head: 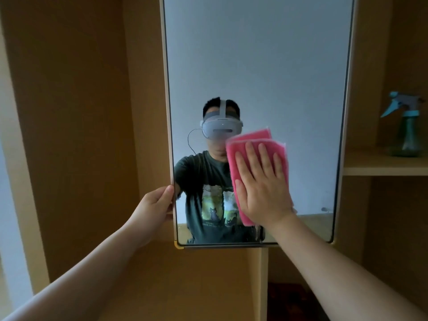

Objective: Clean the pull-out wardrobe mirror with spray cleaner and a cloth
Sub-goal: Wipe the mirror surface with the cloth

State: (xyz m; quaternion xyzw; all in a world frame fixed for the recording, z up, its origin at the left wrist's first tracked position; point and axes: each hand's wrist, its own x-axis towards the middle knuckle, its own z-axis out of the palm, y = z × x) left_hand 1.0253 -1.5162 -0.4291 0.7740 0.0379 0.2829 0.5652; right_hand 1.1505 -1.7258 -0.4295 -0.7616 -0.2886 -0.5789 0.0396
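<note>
The tall pull-out mirror (266, 66) fills the middle of the view, framed in pale wood. A folded pink cloth (240, 149) lies flat against the lower glass. My right hand (261, 184) presses on the cloth with straight, spread fingers. My left hand (155, 205) grips the mirror's left edge near the bottom, thumb on the front of the frame. The glass reflects a person in a dark t-shirt wearing a headset. A teal spray bottle (406, 126) stands upright on a shelf to the right, away from both hands.
Wooden wardrobe panels (81, 112) surround the mirror on the left and below. A wooden shelf (379, 167) juts out at right under the bottle. A narrow upright divider (264, 281) runs down beneath the mirror's lower edge.
</note>
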